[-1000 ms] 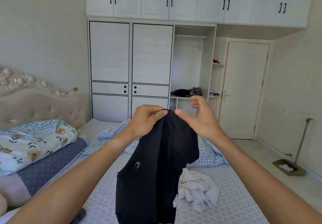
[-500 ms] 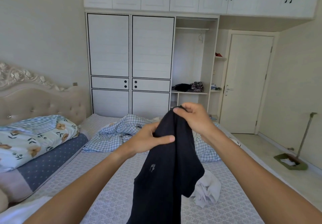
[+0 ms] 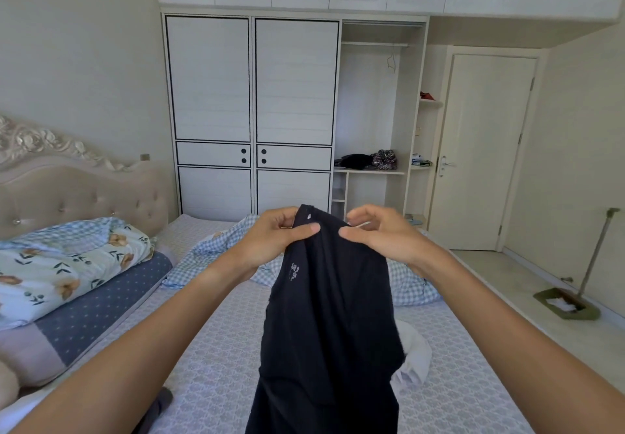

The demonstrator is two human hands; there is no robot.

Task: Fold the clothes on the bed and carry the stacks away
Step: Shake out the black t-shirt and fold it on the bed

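A black garment (image 3: 328, 325) with a small white print hangs in front of me over the bed (image 3: 216, 359). My left hand (image 3: 270, 241) pinches its top edge from the left. My right hand (image 3: 382, 234) pinches the same edge from the right, close beside the left. A crumpled white garment (image 3: 414, 356) lies on the bed, partly hidden behind the black one. A blue checked cloth (image 3: 409, 281) lies bunched farther back. Something dark grey (image 3: 159, 406) shows under my left forearm.
A floral quilt (image 3: 64, 261) sits rolled by the padded headboard (image 3: 84, 193) on the left. The wardrobe (image 3: 253, 112) behind the bed has an open section with folded clothes on a shelf (image 3: 368, 161). A shut door (image 3: 483, 149) and a dustpan with broom (image 3: 568, 305) are at right.
My left hand rose from lower on the black garment to its top edge, beside my right hand. The view tilted down a little.
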